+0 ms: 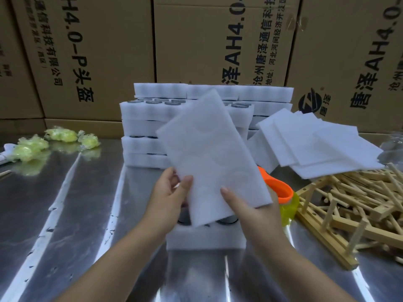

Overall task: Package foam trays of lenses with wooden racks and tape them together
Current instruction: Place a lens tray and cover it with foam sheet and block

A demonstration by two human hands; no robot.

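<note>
Left hand (168,192) and right hand (246,205) pinch a sheet (209,153) by its near end, thumbs on top. It tilts over the tray (205,238), likely to cover the lenses (225,220).

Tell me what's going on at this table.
A person holds a thin foam sheet tilted over a foam tray of lenses on the metal table, left grip and right grip pinching its near end. Stacked filled trays stand behind; spare sheets, wooden racks and an orange tape dispenser lie to the right. No tape on this tray yet.
</note>
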